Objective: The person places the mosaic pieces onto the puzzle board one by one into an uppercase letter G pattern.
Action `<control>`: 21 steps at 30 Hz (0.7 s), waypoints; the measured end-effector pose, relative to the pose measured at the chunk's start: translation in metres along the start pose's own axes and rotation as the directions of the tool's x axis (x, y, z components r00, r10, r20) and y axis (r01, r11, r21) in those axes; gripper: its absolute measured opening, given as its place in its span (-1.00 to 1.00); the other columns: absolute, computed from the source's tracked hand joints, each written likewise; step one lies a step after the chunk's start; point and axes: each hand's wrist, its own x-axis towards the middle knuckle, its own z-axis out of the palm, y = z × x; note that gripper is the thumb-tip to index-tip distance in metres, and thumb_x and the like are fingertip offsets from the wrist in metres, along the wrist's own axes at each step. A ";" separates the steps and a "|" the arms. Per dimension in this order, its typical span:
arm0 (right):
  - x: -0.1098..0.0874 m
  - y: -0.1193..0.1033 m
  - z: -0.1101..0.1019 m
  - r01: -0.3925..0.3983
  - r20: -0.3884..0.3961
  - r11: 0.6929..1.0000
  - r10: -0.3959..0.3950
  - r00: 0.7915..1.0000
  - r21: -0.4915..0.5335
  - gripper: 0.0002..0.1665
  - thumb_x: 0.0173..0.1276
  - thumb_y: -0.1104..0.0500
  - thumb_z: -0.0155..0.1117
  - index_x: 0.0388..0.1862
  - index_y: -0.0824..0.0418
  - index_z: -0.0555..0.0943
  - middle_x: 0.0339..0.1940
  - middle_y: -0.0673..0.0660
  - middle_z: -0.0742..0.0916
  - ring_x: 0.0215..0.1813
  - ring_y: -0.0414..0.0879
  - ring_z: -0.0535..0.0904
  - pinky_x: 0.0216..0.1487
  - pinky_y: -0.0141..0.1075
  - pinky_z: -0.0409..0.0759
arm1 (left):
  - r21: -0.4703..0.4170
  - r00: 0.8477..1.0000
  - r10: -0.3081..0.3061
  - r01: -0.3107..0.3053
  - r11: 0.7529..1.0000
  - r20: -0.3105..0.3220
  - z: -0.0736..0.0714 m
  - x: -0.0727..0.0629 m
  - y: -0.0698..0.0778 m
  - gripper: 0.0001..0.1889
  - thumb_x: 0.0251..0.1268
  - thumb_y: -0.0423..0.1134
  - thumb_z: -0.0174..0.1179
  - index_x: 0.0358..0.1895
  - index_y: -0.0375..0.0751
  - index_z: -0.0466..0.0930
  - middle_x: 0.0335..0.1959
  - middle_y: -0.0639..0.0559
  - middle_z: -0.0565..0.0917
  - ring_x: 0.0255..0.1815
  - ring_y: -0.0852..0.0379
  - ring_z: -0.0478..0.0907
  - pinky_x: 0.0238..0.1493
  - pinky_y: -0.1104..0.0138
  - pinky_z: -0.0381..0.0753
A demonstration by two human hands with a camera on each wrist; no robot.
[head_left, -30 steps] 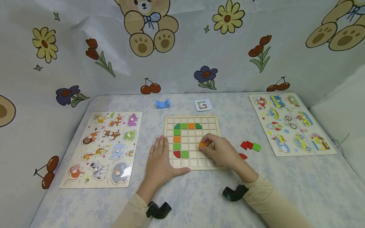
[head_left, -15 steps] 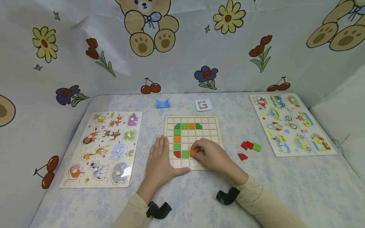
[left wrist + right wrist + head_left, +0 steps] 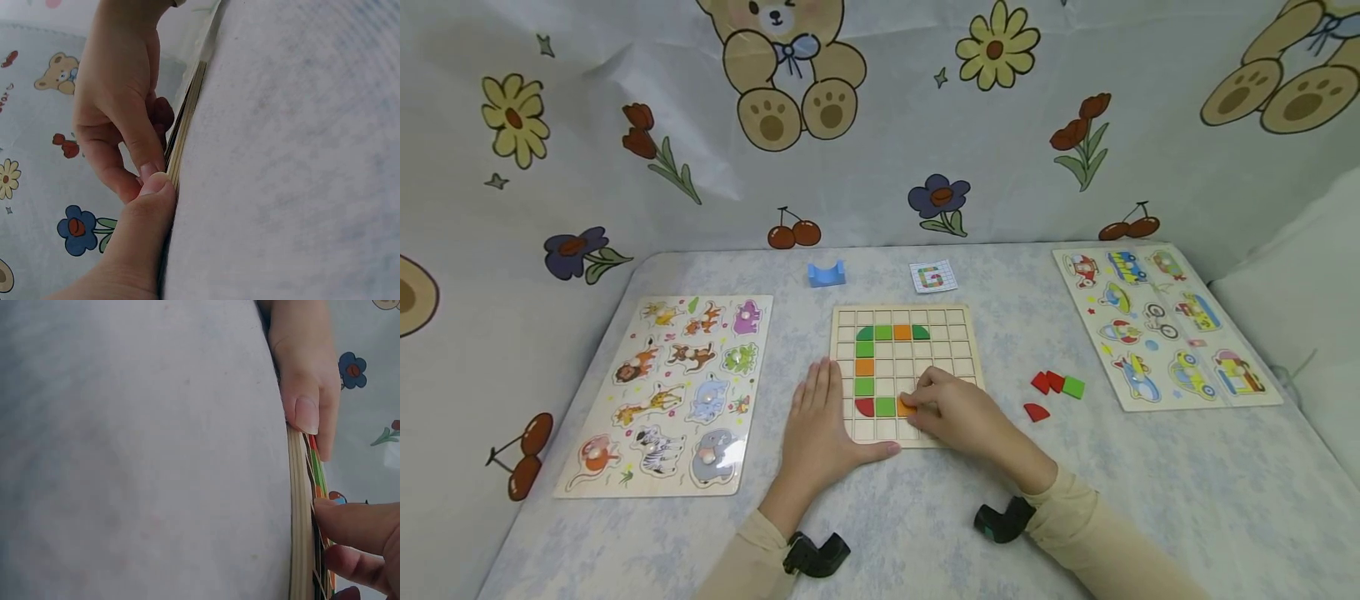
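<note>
A wooden grid board [image 3: 940, 429] lies mid-table, with green, orange and red tiles along its top, left and lower rows. My left hand [image 3: 822, 433] lies flat with straight fingers along the board's left side, thumb on its near edge. With thumb and index finger, my right hand [image 3: 966, 417] pinches an orange square tile [image 3: 906, 407] in the lower row, beside a green square tile [image 3: 885, 407]. In the right wrist view the right thumb [image 3: 350, 522] touches the orange tile, and the left thumb [image 3: 306, 415] presses the board's edge.
Loose red tiles [image 3: 1037, 412] and a green tile [image 3: 1073, 387] lie right of the board. A pattern card [image 3: 934, 277] and a blue holder [image 3: 827, 273] sit behind it. An animal puzzle [image 3: 662, 417] lies left, a vehicle puzzle [image 3: 1168, 358] right.
My right hand has moved left and toward me with the orange tile, bringing it to the lower row beside the green one. Over the last half second it has barely moved. My left hand stays put.
</note>
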 end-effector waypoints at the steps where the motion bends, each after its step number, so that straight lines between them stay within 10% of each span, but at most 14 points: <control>1: -0.001 0.001 -0.001 0.003 0.015 1.000 -0.003 1.000 -0.002 -0.64 0.26 0.13 0.45 0.06 0.11 0.75 -0.22 -0.14 0.61 -0.44 -0.31 0.41 -0.44 -0.47 0.43 | 0.001 1.000 0.000 0.000 1.000 0.000 0.000 0.000 0.000 0.56 -0.39 0.79 0.09 0.61 -0.22 -0.29 0.67 -0.10 -0.21 0.68 -0.03 -0.34 0.64 -0.01 -0.19; 11: -0.026 0.027 -0.032 -0.091 0.030 0.995 0.090 0.995 0.039 -0.52 0.36 0.12 0.36 0.26 0.00 0.58 -0.10 -0.08 0.65 -0.38 -0.21 0.44 -0.37 -0.41 0.47 | -0.015 1.000 -0.005 0.005 1.000 -0.004 0.001 0.000 0.002 0.56 -0.39 0.78 0.11 0.61 -0.24 -0.27 0.66 -0.12 -0.20 0.68 -0.04 -0.32 0.64 -0.02 -0.19; 21: -0.062 0.077 -0.078 -0.105 0.074 0.986 0.115 0.991 -0.130 -0.55 0.28 0.20 0.42 0.16 0.11 0.62 -0.12 -0.04 0.64 -0.29 -0.23 0.47 -0.24 -0.38 0.51 | -0.012 1.000 -0.005 0.005 1.000 0.003 -0.001 0.001 0.001 0.57 -0.40 0.78 0.10 0.61 -0.24 -0.27 0.66 -0.13 -0.18 0.68 -0.04 -0.30 0.64 -0.01 -0.17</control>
